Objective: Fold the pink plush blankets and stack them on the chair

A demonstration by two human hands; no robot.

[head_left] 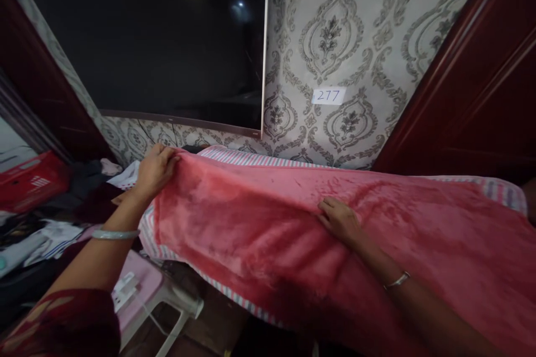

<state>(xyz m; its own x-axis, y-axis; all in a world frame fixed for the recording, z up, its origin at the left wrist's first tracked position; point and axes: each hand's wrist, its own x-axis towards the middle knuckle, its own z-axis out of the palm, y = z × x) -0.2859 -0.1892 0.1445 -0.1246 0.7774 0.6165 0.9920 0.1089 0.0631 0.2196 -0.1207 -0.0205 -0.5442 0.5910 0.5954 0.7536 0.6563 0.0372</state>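
A plush pink-red blanket [259, 234] stretches across the view over a striped cloth [245, 157], whose edges show along the back and front. My left hand [156, 170] grips the blanket's far left corner, fingers closed over the fabric and raising it a little. Toward the middle, my right hand [340, 217] pinches a raised fold of the same blanket. A ridge of fabric runs between the two hands. What supports the blanket is hidden beneath it.
A large dark television [167, 39] hangs on the patterned wall, close behind the blanket. A pink-topped stool [144, 273] holds a white power strip at lower left. Beyond it are piled clothes [54, 240] and a red basket [31, 181]. A dark red door [473, 95] stands at right.
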